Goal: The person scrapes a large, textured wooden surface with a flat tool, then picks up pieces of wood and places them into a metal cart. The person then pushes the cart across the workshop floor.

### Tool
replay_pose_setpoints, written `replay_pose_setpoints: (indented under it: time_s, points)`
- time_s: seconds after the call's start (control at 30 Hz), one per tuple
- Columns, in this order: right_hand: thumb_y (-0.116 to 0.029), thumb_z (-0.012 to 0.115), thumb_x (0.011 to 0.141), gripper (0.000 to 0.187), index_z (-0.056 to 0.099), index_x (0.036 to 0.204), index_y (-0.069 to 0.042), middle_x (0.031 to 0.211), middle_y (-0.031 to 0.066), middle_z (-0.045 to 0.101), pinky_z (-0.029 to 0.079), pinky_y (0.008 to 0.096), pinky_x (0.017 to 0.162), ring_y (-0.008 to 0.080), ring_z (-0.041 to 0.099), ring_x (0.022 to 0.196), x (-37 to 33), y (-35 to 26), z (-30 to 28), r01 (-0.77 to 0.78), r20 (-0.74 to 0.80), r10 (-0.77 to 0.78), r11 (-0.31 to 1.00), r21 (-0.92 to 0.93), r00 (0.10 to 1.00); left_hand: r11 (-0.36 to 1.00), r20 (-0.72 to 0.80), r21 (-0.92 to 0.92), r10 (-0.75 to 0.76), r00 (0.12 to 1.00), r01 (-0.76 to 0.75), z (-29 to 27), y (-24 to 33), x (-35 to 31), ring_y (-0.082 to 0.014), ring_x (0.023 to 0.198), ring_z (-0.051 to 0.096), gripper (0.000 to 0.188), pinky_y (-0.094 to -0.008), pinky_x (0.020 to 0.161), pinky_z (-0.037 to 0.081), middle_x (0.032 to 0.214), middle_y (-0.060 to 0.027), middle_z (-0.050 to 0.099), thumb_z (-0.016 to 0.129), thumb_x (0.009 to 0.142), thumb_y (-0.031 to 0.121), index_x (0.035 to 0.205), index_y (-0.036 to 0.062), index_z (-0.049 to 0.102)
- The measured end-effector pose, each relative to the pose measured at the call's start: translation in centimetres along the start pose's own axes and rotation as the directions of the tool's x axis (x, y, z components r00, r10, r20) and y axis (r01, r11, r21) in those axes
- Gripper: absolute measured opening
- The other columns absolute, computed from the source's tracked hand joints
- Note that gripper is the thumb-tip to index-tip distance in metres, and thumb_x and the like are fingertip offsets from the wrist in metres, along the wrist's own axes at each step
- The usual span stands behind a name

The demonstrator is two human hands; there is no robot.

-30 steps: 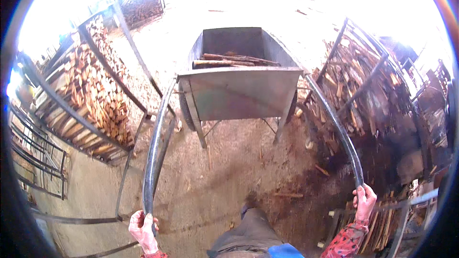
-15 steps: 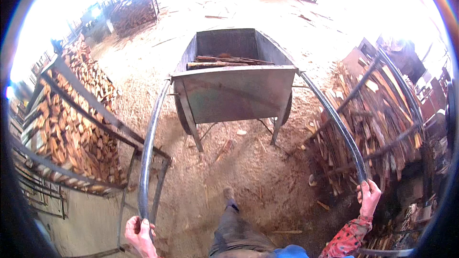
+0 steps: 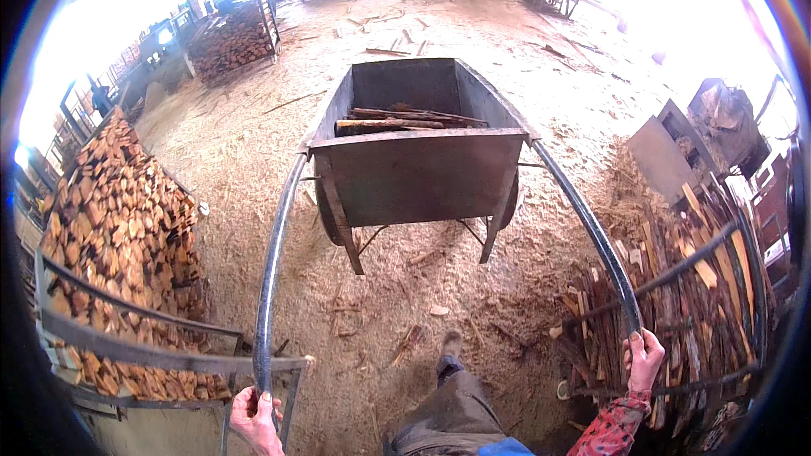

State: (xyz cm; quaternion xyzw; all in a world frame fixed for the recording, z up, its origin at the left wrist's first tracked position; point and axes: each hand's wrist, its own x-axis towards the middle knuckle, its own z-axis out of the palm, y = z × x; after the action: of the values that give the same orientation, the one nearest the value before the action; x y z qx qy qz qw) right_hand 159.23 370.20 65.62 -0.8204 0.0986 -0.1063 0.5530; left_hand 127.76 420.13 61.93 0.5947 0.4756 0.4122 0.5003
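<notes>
In front of me stands a grey metal wheelbarrow (image 3: 414,177), its two long tubular handles reaching back to my sides. My left hand (image 3: 256,419) is closed round the end of the left handle (image 3: 272,270). On the other side my right hand (image 3: 644,359) grips the end of the right handle (image 3: 591,224), its arm in a red patterned sleeve. A few thin wooden sticks (image 3: 405,121) lie in the barrow's tray, near its rear wall. One of my boots (image 3: 451,343) shows on the ground behind the barrow.
A tall stack of split wood (image 3: 127,245) in a metal rack (image 3: 169,361) is at the left. Wood slats (image 3: 676,312) fill a rack at the right, beside leaning panels (image 3: 661,160). Another wood stack (image 3: 230,44) stands farther left. Wood scraps (image 3: 387,51) lie on the ground ahead.
The wheelbarrow and I have moved forward; the side racks have slid back toward me. Both hands keep their hold on the handles. The far yard shows more clearly.
</notes>
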Motion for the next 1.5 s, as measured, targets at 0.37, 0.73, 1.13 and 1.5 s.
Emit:
replay_pose_setpoints:
  time_s: [0.37, 0.73, 1.13, 1.5]
  points:
    - [-0.019, 0.066, 0.085, 0.031, 0.060, 0.106, 0.002, 0.071, 0.0024, 0.062, 0.036, 0.0190, 0.041, 0.0044, 0.049, 0.050, 17.6, -5.7, 17.5, -0.033, 0.059, 0.032, 0.999, 0.013, 0.998, 0.994, -0.025, 0.083, -0.068, 0.997, 0.069, 18.1, 3.1, 17.5, -0.0100, 0.058, 0.055, 0.011, -0.0225, 0.045, 0.044, 0.075, -0.0035, 0.058, 0.059, 0.083, 0.002, 0.093, 0.0000, 0.055]
    - [-0.018, 0.064, 0.086, 0.028, 0.060, 0.105, 0.003, 0.071, 0.0034, 0.062, 0.036, 0.0194, 0.040, 0.0046, 0.048, 0.048, 30.4, -15.0, 36.4, -0.117, -0.017, 0.118, 0.991, 0.059, 0.993, 0.997, -0.012, 0.060, -0.048, 0.999, 0.048, 34.1, 7.4, 39.2, -0.0100, 0.057, 0.056, 0.014, -0.0220, 0.043, 0.043, 0.074, -0.0034, 0.056, 0.061, 0.081, 0.000, 0.092, -0.0009, 0.054]
    - [-0.016, 0.064, 0.083, 0.023, 0.064, 0.096, 0.003, 0.065, -0.0003, 0.060, 0.039, 0.0216, 0.045, 0.0039, 0.050, 0.052, 47.6, -27.5, 57.8, -0.043, -0.069, 0.039, 0.997, -0.065, 0.997, 0.953, 0.083, 0.304, -0.045, 0.996, 0.018, 53.7, 18.4, 60.9, -0.0135, 0.065, 0.056, 0.023, -0.0258, 0.061, 0.044, 0.076, -0.0052, 0.064, 0.063, 0.084, 0.015, 0.100, -0.0015, 0.063]
    - [-0.019, 0.069, 0.081, 0.031, 0.064, 0.100, 0.004, 0.071, 0.0047, 0.063, 0.045, 0.0265, 0.059, 0.0086, 0.055, 0.066, 65.8, -32.7, 74.5, -0.013, -0.049, 0.005, 0.986, -0.165, 0.999, 0.917, 0.041, 0.396, -0.076, 0.996, 0.054, 71.8, 22.9, 77.6, -0.0147, 0.073, 0.057, 0.031, -0.0289, 0.064, 0.046, 0.085, -0.0054, 0.065, 0.062, 0.086, 0.023, 0.108, 0.0017, 0.063]
